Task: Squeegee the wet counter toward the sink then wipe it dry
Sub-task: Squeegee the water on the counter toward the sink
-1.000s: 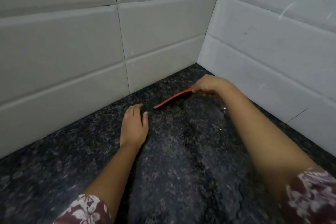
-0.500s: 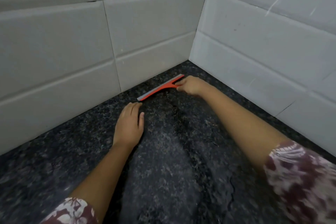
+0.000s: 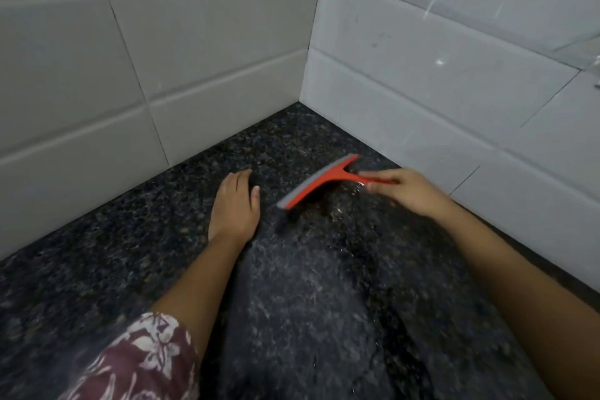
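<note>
A red squeegee (image 3: 319,181) with a grey rubber blade lies across the dark speckled granite counter (image 3: 113,253) near the back corner. My right hand (image 3: 402,190) grips its red handle from the right, and the blade looks slightly lifted, casting a shadow below its near end. Droplets glisten under the handle. A wet, greyish sheen runs down the middle of the counter toward me. My left hand (image 3: 235,208) rests flat on the counter just left of the blade, fingers together, holding nothing. The sink is out of view.
White tiled walls meet in a corner (image 3: 311,52) behind the counter, one along the back left (image 3: 130,75), one along the right (image 3: 454,81). Floral sleeves cover my upper arms at the bottom of the view.
My right hand has pulled the squeegee back from the corner, toward me and rightward, turning its top face into view. My left hand stays flat in the same spot.
</note>
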